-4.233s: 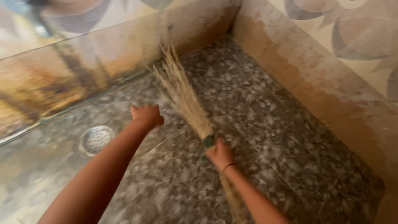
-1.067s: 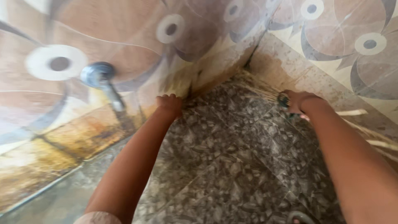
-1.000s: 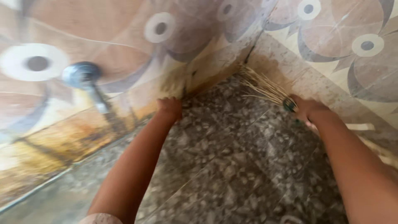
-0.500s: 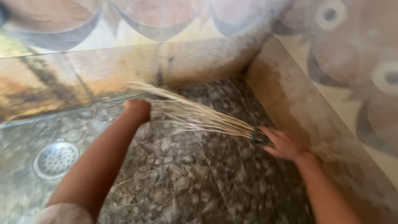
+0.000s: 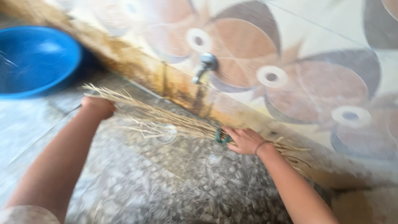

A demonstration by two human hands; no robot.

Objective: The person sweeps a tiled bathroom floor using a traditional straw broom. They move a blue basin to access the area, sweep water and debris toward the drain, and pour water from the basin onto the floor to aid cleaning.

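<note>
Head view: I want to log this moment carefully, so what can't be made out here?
- Left hand: motion blur; whether it touches the broom is unclear.
- Blue basin: cut off by the left edge, contents blurred.
- Floor drain: half hidden behind broom straws.
- Right hand: its grip covers the broom's bound part.
- Tap: blurred, state unclear.

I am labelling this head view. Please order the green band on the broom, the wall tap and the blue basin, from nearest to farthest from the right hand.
From the right hand:
1. Green band, touching its left side.
2. Wall tap, above it.
3. Blue basin, far upper left.
</note>
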